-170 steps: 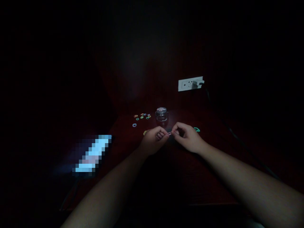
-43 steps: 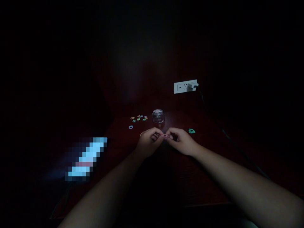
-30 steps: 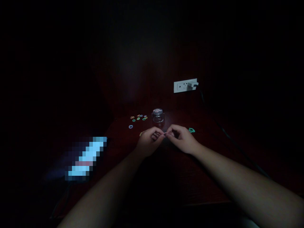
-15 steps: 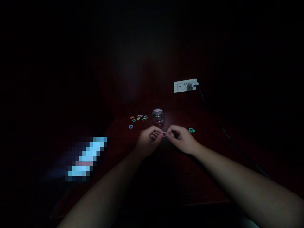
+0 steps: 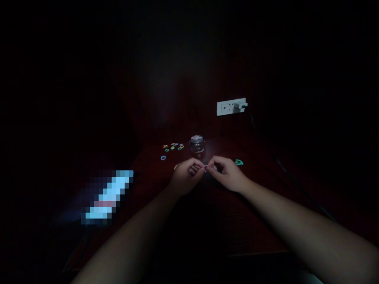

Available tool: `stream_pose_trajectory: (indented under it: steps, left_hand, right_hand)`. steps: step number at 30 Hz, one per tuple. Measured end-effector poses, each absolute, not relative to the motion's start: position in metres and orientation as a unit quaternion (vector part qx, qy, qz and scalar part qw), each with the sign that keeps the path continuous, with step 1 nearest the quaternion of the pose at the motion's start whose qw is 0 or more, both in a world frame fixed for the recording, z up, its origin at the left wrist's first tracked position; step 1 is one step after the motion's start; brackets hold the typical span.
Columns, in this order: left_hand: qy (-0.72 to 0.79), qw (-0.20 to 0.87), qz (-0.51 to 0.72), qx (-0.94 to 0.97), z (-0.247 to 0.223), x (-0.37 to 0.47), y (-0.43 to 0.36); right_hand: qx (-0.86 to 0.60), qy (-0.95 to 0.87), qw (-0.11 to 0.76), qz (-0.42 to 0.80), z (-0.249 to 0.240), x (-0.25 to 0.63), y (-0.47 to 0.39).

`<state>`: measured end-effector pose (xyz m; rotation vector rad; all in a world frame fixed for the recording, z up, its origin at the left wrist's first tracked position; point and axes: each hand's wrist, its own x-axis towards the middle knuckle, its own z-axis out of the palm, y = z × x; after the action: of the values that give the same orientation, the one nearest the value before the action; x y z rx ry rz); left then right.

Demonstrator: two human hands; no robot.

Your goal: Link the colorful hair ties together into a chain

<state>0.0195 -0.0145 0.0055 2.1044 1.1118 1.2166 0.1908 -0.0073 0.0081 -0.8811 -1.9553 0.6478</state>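
My left hand and my right hand meet over the dark red table, thumbs and fingertips pinched. Between them is a small pale hair tie, mostly covered by the fingertips. Behind the hands stands a clear lidded jar. Several coloured hair ties lie scattered to its left, with a lilac hair tie nearer to me. A yellow piece peeks out from behind my left hand. Right of my right hand lies a small bunch of green hair ties.
A lit screen, blurred into blocks, is at the left of the table. On the wall at the back right is a white socket plate with a plug in it. A dark cable runs down the right side. The surroundings are very dark.
My left hand has shifted very slightly, and a yellow piece now shows beside it. Both hands keep their pinch on the pale hair tie.
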Motion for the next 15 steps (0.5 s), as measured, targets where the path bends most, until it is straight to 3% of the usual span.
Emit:
stream_pose_trajectory:
  steps: [15]
  left_hand:
    - [0.401,0.239,0.445,0.764,0.0050,0.0210,-0.0146]
  right_hand:
    - [-0.354,-0.787,0.431,0.265,0.0075,0.1910,-0.0064]
